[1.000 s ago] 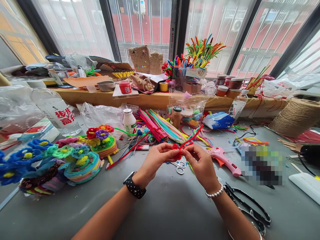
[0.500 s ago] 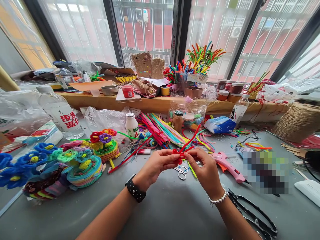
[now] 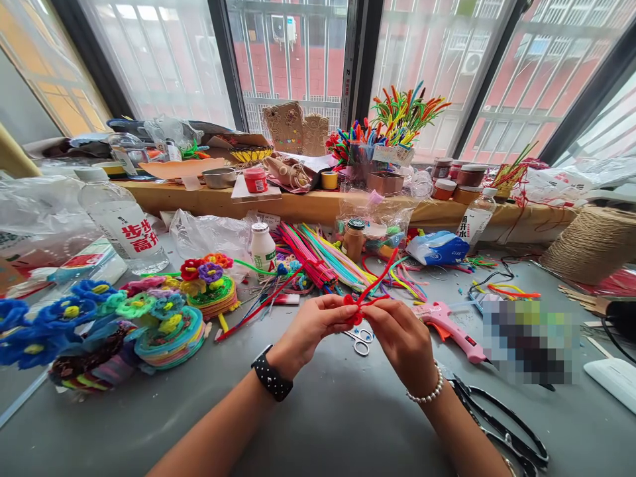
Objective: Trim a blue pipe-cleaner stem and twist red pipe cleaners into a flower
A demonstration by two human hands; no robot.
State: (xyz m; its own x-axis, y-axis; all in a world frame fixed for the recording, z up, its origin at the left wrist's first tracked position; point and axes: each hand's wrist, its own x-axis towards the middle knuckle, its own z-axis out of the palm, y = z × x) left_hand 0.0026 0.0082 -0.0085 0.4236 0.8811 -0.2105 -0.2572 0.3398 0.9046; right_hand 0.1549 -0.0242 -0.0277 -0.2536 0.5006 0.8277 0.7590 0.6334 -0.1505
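Observation:
A red pipe cleaner [image 3: 375, 281], bent into small loops at its lower end, is held between both hands above the grey table. My left hand [image 3: 320, 330] pinches the looped part from the left. From the right, my right hand [image 3: 403, 339] grips the same piece with thumb and fingers close together; its free end sticks up and to the right. Just below the fingers lie small white-handled scissors [image 3: 361, 342]. A pink glue gun [image 3: 454, 331] rests right of my right hand. Beyond the hands is a bundle of coloured pipe cleaners [image 3: 318, 262].
Fuzzy flowers [image 3: 64, 315] and round coiled pieces [image 3: 171, 334] stand at the left. Large black-handled scissors [image 3: 511, 424] lie at the lower right. A water bottle [image 3: 124, 222], a small white bottle [image 3: 262, 248], a brown jar [image 3: 353, 240] and a twine spool [image 3: 589, 244] stand around.
My right hand has turned inward, and its fingers have closed in nearer the red loops. My left hand stays nearly in place.

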